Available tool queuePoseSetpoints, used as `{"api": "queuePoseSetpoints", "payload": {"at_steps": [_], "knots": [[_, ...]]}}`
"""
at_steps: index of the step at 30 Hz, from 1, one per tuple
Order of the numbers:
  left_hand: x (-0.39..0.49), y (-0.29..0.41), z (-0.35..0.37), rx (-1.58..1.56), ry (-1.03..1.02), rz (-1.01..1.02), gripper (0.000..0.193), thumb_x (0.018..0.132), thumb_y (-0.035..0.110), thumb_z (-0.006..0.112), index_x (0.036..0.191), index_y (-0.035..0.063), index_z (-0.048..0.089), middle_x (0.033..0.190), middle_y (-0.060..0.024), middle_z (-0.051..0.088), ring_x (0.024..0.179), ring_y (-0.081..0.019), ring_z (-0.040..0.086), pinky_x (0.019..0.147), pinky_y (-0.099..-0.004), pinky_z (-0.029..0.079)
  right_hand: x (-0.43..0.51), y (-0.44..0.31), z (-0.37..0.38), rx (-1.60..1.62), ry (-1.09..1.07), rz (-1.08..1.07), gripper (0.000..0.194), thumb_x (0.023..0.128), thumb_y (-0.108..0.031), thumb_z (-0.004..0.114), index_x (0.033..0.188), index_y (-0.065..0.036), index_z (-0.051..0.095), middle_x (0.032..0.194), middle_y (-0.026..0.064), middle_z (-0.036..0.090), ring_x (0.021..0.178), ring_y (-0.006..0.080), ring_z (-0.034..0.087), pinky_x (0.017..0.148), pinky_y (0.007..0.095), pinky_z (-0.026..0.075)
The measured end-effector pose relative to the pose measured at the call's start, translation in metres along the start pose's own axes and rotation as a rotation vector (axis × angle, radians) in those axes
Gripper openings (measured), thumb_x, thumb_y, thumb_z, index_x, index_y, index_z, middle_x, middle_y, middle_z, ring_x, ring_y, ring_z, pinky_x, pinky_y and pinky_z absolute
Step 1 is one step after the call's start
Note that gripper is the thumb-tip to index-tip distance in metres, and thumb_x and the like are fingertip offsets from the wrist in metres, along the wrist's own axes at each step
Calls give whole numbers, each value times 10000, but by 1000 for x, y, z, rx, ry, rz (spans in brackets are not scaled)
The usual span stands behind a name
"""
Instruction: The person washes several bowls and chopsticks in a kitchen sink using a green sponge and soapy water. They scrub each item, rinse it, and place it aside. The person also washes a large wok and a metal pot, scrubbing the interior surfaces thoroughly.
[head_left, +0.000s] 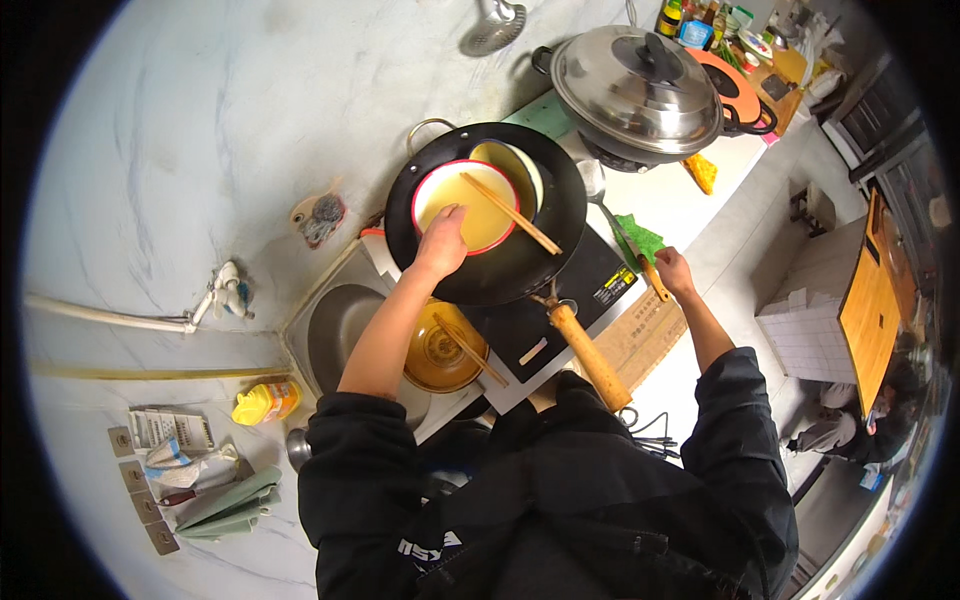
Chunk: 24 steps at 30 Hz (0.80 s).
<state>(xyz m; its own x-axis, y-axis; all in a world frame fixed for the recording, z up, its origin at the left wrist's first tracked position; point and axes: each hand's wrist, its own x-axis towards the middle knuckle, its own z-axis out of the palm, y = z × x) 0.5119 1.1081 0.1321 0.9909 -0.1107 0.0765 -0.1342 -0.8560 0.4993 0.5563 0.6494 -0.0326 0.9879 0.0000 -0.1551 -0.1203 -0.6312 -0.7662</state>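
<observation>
My left hand (442, 244) grips the near left rim of a red-rimmed white bowl (512, 196). Something pale yellow, apparently liquid, fills the bowl, and a pair of wooden chopsticks (517, 217) leans across its rim. A second, dark-rimmed bowl (531, 169) sits partly hidden behind it. Both bowls are in a black wok (487, 281) with a wooden handle (592, 360). On the right, my right hand (673, 271) is curled beside a green cloth (639, 236) and the wooden handle of a metal spatula (592, 180). Whether it pinches the cloth cannot be told.
Left of the wok are a sink basin (330, 330) and a brown bowl (424, 375) with chopsticks. A lidded steel pot (637, 112) stands at the back right. Cardboard (637, 337) lies along the front edge. A person (832, 427) is at far right, by a wooden-topped table (870, 322).
</observation>
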Motion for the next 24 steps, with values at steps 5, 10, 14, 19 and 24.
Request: {"api": "queuePoseSetpoints", "payload": {"at_steps": [5, 10, 14, 19, 24], "knots": [[21, 7, 31, 258, -290, -211, 446, 820, 269, 557, 1228, 94, 506, 1303, -189, 418, 1227, -377, 371, 1018, -497, 291, 23, 15, -14, -309, -45, -174, 357, 734, -33, 531, 1085, -65, 586, 1157, 175, 546, 1045, 323, 533, 925, 378, 436], [24, 7, 19, 637, -254, -16, 316, 810, 179, 533, 1102, 65, 572, 1256, -189, 443, 1127, -367, 458, 957, -469, 365, 33, 7, -15, -469, -203, -176, 408, 756, -200, 618, 1161, -192, 570, 1262, 88, 478, 1142, 314, 444, 960, 387, 411], [27, 0, 17, 405, -338, -103, 161, 803, 139, 530, 897, 43, 619, 1073, -203, 550, 962, -365, 550, 807, -451, 450, 38, 0, -9, -505, -283, -165, 460, 758, -265, 658, 1196, -205, 531, 1250, 84, 459, 1142, 315, 433, 937, 401, 424], [26, 2, 22, 303, -122, -227, 232, 860, 207, 507, 761, 18, 599, 739, -202, 587, 793, -390, 575, 716, -480, 449, 48, 3, 1, -532, -277, -87, 442, 768, -281, 636, 1171, -166, 496, 1115, 142, 495, 1056, 334, 502, 862, 426, 457], [23, 16, 16, 302, -167, -255, 338, 904, 329, 462, 842, 33, 611, 822, -202, 598, 845, -375, 573, 744, -460, 453, 53, 9, 1, -449, -69, 51, 303, 827, -237, 513, 1106, -120, 512, 1065, 167, 534, 968, 365, 550, 820, 450, 461]]}}
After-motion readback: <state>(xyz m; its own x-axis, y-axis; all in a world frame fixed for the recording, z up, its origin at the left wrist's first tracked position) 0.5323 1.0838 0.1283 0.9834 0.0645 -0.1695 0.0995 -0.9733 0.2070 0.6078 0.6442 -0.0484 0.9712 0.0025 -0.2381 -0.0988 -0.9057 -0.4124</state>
